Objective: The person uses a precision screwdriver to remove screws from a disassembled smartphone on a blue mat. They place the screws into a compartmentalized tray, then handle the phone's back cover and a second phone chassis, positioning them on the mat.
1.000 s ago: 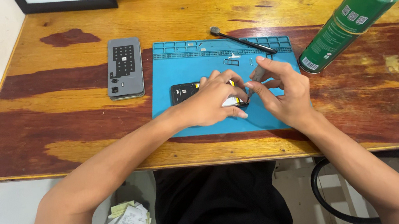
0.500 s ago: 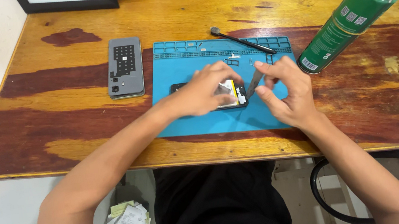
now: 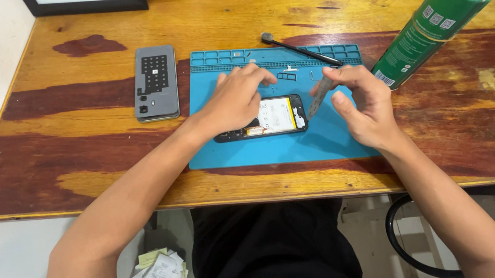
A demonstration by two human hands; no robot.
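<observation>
An opened black phone [image 3: 276,117], its yellow-white battery showing, lies on a blue work mat [image 3: 273,148]. My left hand [image 3: 234,100] rests on the phone's left end, fingers spread toward the mat's upper tray row. My right hand [image 3: 358,104] pinches a thin grey screwdriver [image 3: 319,96] whose tip points down at the phone's right end. Small metal parts [image 3: 287,76] lie on the mat just above the phone.
A grey phone back cover [image 3: 155,82] lies left of the mat. A black spudger tool [image 3: 299,49] rests across the mat's top edge. A green spray can [image 3: 435,18] with a red straw leans at the right. A dark picture frame [image 3: 83,1] stands at the table's far edge.
My hands have drawn apart, uncovering the phone's battery. The left hand slid up and left; the right hand pulled back right with the screwdriver.
</observation>
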